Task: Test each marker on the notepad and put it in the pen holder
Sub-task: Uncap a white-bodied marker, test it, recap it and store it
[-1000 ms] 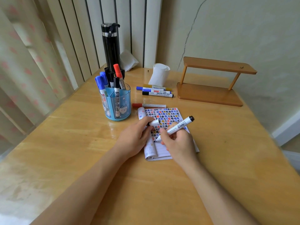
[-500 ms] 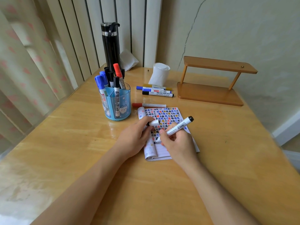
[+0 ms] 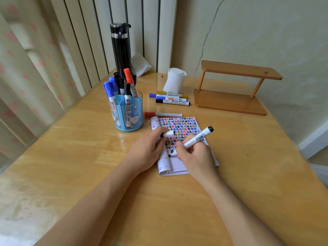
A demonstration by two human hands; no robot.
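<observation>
- The right hand (image 3: 197, 155) holds a black-ended white marker (image 3: 196, 139) in a writing grip, tip down on the notepad (image 3: 182, 126), barrel slanting up and to the right.
- The left hand (image 3: 149, 150) rests on the notepad's left edge, its grip closed on the marker's cap (image 3: 168, 134), which juts out between thumb and fingers.
- The notepad lies flat on the wooden bench (image 3: 71, 157) in front of the hands; its page is crowded with small marks in black, blue, red and yellow, and earlier pages curl into a roll at the top left.
- A red marker (image 3: 162, 114) lies on the bench just beyond the notepad.
- Three more markers (image 3: 171, 99) lie side by side farther back, near a white paper roll (image 3: 174, 80).
- The blue pen holder (image 3: 127, 110) stands left of the notepad, with blue, black and red markers upright in it.
- A black flask (image 3: 121, 48) stands behind the holder; a wooden stand (image 3: 234, 86) sits at the back right.
</observation>
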